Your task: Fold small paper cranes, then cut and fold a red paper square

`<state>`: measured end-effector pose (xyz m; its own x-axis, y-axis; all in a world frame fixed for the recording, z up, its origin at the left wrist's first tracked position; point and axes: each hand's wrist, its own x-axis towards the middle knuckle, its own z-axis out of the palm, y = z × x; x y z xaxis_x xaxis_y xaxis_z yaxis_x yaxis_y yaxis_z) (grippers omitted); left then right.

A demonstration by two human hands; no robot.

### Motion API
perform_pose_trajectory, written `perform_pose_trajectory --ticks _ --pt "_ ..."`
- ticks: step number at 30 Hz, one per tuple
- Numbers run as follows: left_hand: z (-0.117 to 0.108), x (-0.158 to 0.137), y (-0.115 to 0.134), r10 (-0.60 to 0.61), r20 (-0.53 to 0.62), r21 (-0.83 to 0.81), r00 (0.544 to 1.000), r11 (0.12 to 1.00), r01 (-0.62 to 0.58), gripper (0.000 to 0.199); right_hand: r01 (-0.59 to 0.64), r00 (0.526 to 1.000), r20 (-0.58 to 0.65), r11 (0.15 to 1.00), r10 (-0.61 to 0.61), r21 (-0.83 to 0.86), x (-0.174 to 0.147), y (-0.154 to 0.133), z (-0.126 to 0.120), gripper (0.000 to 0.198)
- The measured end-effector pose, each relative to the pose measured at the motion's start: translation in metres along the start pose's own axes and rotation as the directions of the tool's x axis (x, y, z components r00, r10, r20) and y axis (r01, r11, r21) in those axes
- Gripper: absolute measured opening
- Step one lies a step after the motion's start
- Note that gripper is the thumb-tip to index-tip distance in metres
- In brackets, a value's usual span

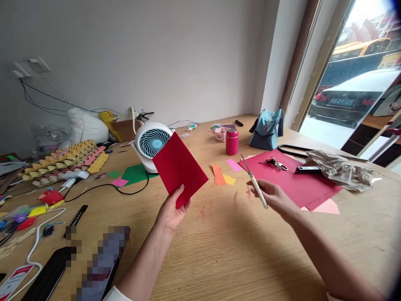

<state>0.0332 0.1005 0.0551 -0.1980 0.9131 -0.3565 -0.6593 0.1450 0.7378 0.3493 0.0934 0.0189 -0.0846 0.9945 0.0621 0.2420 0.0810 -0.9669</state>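
A red sheet of paper [180, 169], perhaps folded or doubled, is raised above the table in my left hand [173, 211], its thumb pressed on the near corner. My right hand [269, 194] is closed round white-handled scissors [258, 190], seen nearly edge-on. Their slim grey tip points up and away, apart from the paper. Between and beyond the hands lie small scraps: an orange piece [218, 174], a yellow piece [229, 179] and a pink piece [234, 165]. Behind the red paper stands a white fan [153, 142] with blue blades, partly hidden by it.
Large red sheets [291, 179] lie at right, bearing keys [274, 163]. Beside them are crumpled paper [340, 169] and a blue bag [267, 129]. A pink jar [232, 142] stands farther back. At left are a black cable [125, 193], egg cartons [67, 161] and a marker [76, 220].
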Motion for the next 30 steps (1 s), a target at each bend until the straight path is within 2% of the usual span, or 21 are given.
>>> perform_pose_trajectory --ticks 2,4,6,8,12,30 --pt "0.000 0.000 0.000 -0.004 -0.009 -0.023 1.000 1.000 0.004 0.024 0.004 0.981 0.186 0.974 -0.047 0.225 -0.013 -0.012 0.029 0.051" --pt "0.000 0.000 0.000 -0.009 -0.018 -0.033 1.000 0.999 0.008 0.023 -0.036 0.916 0.380 0.921 -0.125 0.389 -0.026 -0.019 0.052 0.052" --pt "0.001 0.000 0.000 -0.019 -0.032 -0.036 0.999 0.999 0.018 0.021 -0.099 0.838 0.507 0.858 -0.202 0.505 -0.037 -0.021 0.067 0.055" --pt "0.001 -0.001 -0.001 -0.029 -0.047 -0.036 0.998 0.999 0.027 0.021 -0.164 0.789 0.571 0.820 -0.225 0.549 -0.045 -0.021 0.075 0.057" --pt "0.002 -0.001 -0.001 -0.030 -0.055 -0.036 0.998 0.999 0.028 0.021 -0.213 0.767 0.601 0.792 -0.227 0.572 -0.050 -0.021 0.080 0.058" --pt "0.001 0.001 -0.003 -0.029 -0.061 -0.016 0.998 0.999 0.028 0.018 -0.168 0.798 0.548 0.780 -0.252 0.603 -0.048 -0.020 0.080 0.060"
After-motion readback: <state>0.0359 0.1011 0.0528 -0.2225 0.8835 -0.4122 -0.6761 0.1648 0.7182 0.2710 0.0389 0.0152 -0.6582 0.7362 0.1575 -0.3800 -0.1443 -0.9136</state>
